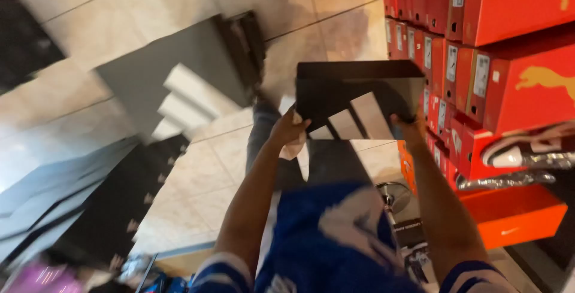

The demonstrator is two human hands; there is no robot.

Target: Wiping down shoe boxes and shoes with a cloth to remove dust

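Holding a black shoebox (353,92) up over the tiled floor (209,167), left hand (287,128) gripping its lower left corner, right hand (410,126) clamped on the lower right. Sits between both hands, right next to stacked orange boxes (509,59).

The black shoebox (358,92) held up in both hands looks like cardboard, with a smooth, slightly shiny surface and pale printed stripes. The red boxes (527,77) stacked on the right are also cardboard, rather matt, and each carries a white paper label on its end. The orange box (514,214) near the bottom right has the same smooth cardboard look. The floor (227,167) is of beige tiles, polished and glossy, with thin dark joints. The blue garment (326,239) at the near edge is soft cloth with white patches. A shoe (521,154) on the right has a shiny, metallic-looking finish.
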